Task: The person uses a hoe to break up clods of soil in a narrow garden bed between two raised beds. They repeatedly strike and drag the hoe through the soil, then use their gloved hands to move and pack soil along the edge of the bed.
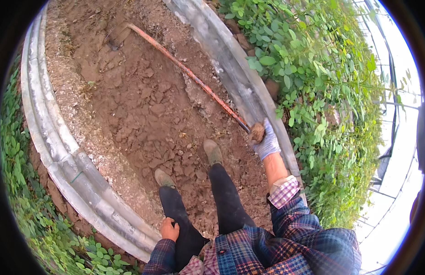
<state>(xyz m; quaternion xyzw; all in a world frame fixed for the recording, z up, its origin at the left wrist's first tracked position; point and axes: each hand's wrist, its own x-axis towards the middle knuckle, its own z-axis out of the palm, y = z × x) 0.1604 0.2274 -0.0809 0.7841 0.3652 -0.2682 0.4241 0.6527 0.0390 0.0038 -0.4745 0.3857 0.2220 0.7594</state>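
My right hand [264, 139], in a light knit glove with a soil-brown front, grips the near end of a long-handled tool. Its orange-red, scuffed handle [190, 73] turns black close to my glove and slants away to the upper left. At the far end, a blurred, mud-coloured head [119, 36], apparently a hoe blade, meets the ground. My bare left hand [170, 229] rests against my left trouser leg [174, 202], thumb apart from the curled fingers and nothing seen in it.
Broken brown soil [143, 113] fills the strip around my muddy shoes [212, 152]. Grey corrugated edging [78, 175] curves along the left; another grey edging [229, 58] borders the right. Leafy plants [322, 86] crowd beyond the right edging, and more foliage [16, 154] grows at left.
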